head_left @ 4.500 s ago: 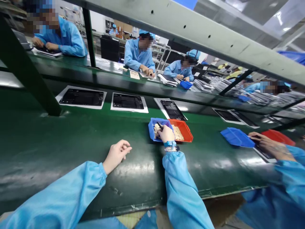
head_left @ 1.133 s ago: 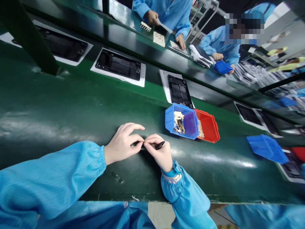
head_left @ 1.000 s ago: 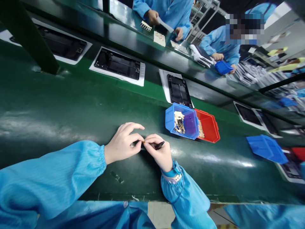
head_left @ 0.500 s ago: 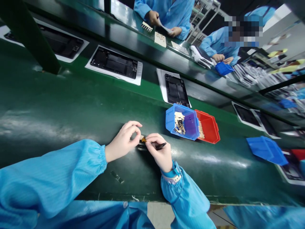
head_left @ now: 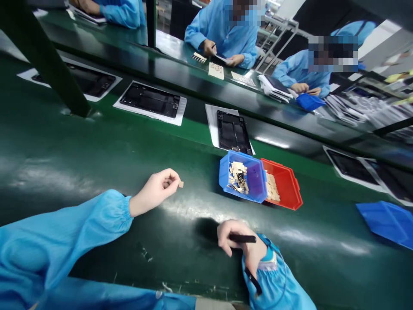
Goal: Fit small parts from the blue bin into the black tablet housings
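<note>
My left hand (head_left: 157, 192) pinches a small tan square piece (head_left: 181, 184) between thumb and fingertips, just above the green bench. My right hand (head_left: 237, 239) is lower and to the right, near the bench's front edge, its fingers curled around a slim black stick-like tool (head_left: 242, 238). A second dark length (head_left: 253, 282) shows below the palm by the wrist; I cannot tell if it belongs to the same tool. Ahead of my hands stands a blue bin (head_left: 258, 181) with tan and black small parts (head_left: 238, 177). Against it sits a red bin (head_left: 290, 189) holding tan pieces (head_left: 272, 188).
Black device housings (head_left: 150, 99) lie on white sheets along the bench's far side, one (head_left: 234, 131) right behind the bins. A green post (head_left: 48, 64) rises at the left. Another blue bin (head_left: 387, 219) is at the right. Co-workers in blue (head_left: 222, 34) sit across the line.
My hands have separated: the right moved down and right with the black tool, the left slightly left. An orange-and-tan piece was between them; now a tan piece shows in my left fingers.
</note>
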Demonstrator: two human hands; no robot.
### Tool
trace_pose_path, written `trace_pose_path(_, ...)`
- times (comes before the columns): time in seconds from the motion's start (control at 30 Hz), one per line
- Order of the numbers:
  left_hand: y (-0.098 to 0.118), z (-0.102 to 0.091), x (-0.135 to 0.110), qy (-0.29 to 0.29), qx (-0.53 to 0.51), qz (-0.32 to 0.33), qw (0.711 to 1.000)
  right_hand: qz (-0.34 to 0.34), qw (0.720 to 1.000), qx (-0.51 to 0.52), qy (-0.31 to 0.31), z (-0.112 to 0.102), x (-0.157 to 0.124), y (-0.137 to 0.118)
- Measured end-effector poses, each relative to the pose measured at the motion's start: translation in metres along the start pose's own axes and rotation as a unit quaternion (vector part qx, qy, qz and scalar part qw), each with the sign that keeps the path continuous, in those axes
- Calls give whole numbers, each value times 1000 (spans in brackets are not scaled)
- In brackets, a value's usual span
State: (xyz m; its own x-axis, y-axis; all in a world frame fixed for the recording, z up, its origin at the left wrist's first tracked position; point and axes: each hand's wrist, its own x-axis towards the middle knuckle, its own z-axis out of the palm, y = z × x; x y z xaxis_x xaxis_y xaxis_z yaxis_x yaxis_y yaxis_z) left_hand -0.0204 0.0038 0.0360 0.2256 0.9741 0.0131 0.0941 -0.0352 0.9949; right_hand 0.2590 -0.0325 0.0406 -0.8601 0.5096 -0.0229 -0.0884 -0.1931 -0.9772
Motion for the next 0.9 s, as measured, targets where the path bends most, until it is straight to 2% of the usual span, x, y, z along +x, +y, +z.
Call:
trace_pose_path(0.1,29,34,28,-41,45,63,996,-1,998,30,-50,-6,-13,3)
trace_pose_path(0.17,54,71,60,-85,80,145,982,-5,994,43,-97,-7,-16,5)
trace_pose_path(0.23,77,117,95,-117,137,231,956,-8,988,45,-147,-7,-17,7)
trace_pose_path(0.27,86,141,112,-132,179,245,944,-8,986,44,-163,-7,-16,7)
trace_pose_path(0.37,102,203,150,-173,277,215,920,-9,982,48,-182,-5,-15,3)
trace_pose_path(0.43,104,228,163,-188,306,201,911,-5,981,38,-191,-4,-14,-3)
trace_pose_path(0.47,103,234,166,-193,315,197,908,-1,980,31,-199,-4,-14,-6)
trace_pose_path(0.53,101,231,166,-194,329,195,904,9,977,21,-213,-4,-15,-10)
trace_pose_path(0.63,99,196,147,-154,310,221,912,0,982,43,-183,-8,-20,-6)
trace_pose_path(0.7,93,157,122,-97,255,281,920,-32,992,57,-110,-12,-25,0)
trace_pose_path(0.73,86,137,106,-69,216,322,919,-52,996,54,-54,-13,-26,3)
trace_pose_path(0.77,76,116,88,-65,196,356,911,-63,997,39,7,-14,-26,5)
trace_pose_path(0.83,51,78,51,-72,191,392,897,-55,991,-17,118,-14,-21,5)
trace_pose_path(0.9,23,49,16,-124,184,382,897,-22,981,-80,178,-8,-7,1)
